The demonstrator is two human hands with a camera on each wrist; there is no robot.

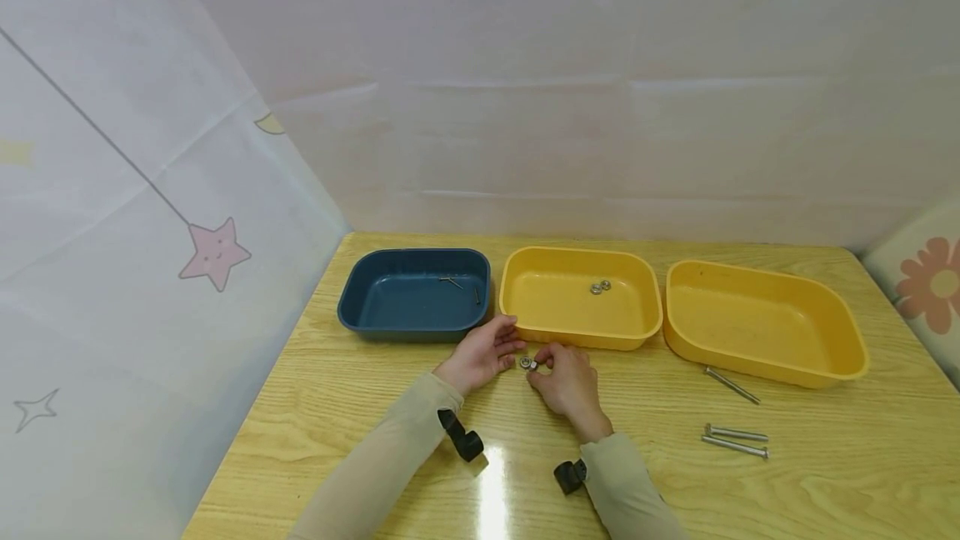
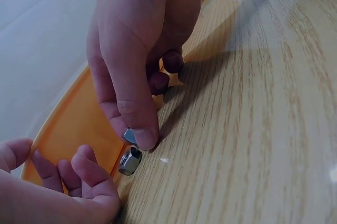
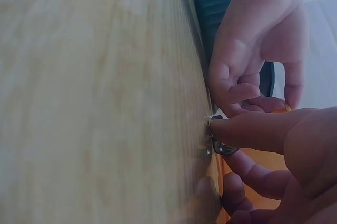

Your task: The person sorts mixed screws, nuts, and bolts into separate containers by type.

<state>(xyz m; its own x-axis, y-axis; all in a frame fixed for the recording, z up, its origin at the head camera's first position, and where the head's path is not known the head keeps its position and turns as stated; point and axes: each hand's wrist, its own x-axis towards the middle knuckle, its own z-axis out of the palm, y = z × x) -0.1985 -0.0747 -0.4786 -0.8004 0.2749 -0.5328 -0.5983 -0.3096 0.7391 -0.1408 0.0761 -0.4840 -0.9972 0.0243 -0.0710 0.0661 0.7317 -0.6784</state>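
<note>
Just in front of the middle yellow tray [image 1: 581,340], my right hand [image 1: 572,382] pinches a metal nut [image 2: 130,136] between thumb and forefinger. Another hex nut [image 2: 129,161] rests on the table close beside it. My left hand [image 1: 483,354] is at the tray's near left corner. Its thumb and forefinger meet at the rim, seen in both wrist views, and the other fingers curl loosely by the outer wall. Two nuts [image 1: 601,287] lie inside this tray. Fingers partly cover the pinched nut.
A dark blue tray [image 1: 420,333] on the left holds several small screws [image 1: 452,281]. Another yellow tray [image 1: 765,368] stands to the right. Three long bolts lie in front of it, one bolt [image 1: 732,385] near its wall and a pair [image 1: 737,444] closer to me.
</note>
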